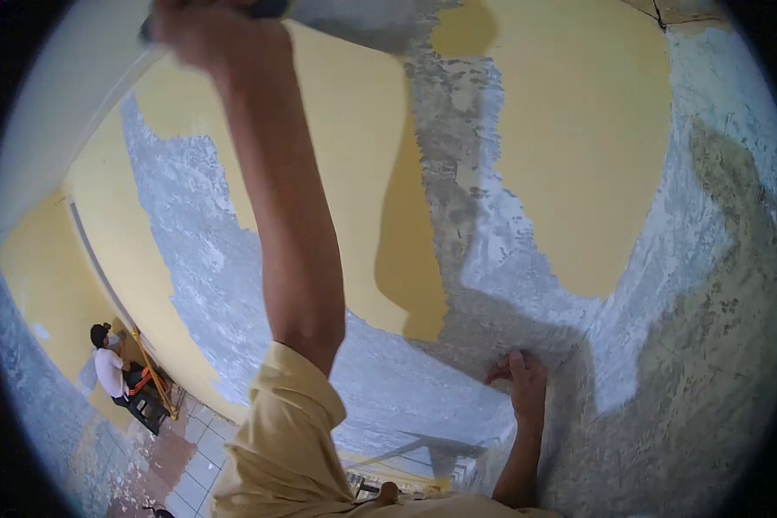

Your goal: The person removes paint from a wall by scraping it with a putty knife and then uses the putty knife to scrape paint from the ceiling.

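My left hand (203, 36) is raised at the top left, blurred, its fingers wrapped round a dark tool (270, 9) that is partly cut off by the frame's edge. It is close to the upper part of the wall. Lower right, my right hand (525, 380) is near the grey wall surface, thumb and fingers curved apart, with a small reddish thing (496, 374) at the fingertips that is too small to name. Yellow paint (578, 155) covers parts of the wall, with ragged edges against grey scraped patches (457, 173).
A person (110, 367) in a white shirt and dark cap sits on a dark stool (147, 413) at the lower left, beside an orange stand (151, 367). Tiled floor (203, 445) with debris lies below. The ceiling (69, 86) meets the wall at the upper left.
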Demonstrator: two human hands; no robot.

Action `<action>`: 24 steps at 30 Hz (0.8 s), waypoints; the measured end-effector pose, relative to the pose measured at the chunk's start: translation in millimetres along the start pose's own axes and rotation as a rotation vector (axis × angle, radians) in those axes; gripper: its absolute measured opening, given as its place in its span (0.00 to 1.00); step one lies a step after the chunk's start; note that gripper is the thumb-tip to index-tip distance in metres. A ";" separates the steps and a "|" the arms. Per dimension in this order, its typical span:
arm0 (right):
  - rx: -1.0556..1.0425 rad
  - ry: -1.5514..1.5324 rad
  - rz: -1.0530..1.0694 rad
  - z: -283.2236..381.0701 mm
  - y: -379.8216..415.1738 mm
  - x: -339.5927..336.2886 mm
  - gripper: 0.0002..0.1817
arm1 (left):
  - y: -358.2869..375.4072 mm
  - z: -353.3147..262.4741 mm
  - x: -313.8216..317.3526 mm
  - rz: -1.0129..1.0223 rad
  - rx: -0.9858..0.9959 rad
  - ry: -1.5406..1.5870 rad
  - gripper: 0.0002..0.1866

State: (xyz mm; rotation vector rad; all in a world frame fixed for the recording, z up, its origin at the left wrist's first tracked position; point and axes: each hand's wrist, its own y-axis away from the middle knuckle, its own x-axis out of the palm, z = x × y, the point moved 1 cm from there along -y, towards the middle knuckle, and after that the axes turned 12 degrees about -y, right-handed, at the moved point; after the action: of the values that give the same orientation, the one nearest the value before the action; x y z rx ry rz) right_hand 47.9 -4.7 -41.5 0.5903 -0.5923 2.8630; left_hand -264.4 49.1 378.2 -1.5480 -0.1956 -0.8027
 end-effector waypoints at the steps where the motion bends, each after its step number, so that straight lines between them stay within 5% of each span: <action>1: 0.007 -0.066 -0.049 -5.3 -0.6 -2.7 0.20 | 3.6 -1.6 1.1 0.002 0.117 0.113 0.15; 4: 0.003 -0.083 -0.024 -7.9 -1.1 -5.5 0.20 | 14.7 30.1 13.3 0.027 -0.088 -0.010 0.14; 11: 0.018 -0.057 -0.083 -6.9 -3.5 -3.4 0.22 | 30.7 -15.2 -9.3 -0.259 0.163 0.023 0.13; 12: 0.008 -0.076 -0.085 -8.0 -2.2 -4.8 0.22 | 39.6 -11.8 -4.5 -0.111 0.218 -0.019 0.13; 18: -0.047 -0.035 -0.122 -9.1 -2.6 0.8 0.21 | 42.1 -33.1 -4.4 -0.100 0.173 0.113 0.13; 21: -0.062 -0.060 -0.112 -11.3 2.3 -1.0 0.21 | 44.1 -17.9 9.3 -0.174 0.103 -0.091 0.14; 23: -0.086 -0.062 -0.103 -9.2 -2.7 -0.9 0.21 | 35.9 -27.7 -14.7 -0.060 0.138 0.152 0.13; 24: -0.093 -0.049 -0.098 -9.0 -5.0 0.1 0.21 | 44.6 -23.6 -4.4 -0.210 0.230 0.088 0.12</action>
State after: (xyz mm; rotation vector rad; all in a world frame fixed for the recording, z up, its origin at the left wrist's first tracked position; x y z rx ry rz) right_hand 45.8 3.5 -47.3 0.6576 -0.6807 2.7197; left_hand -251.2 21.2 338.0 -1.2860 -0.3772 -0.9760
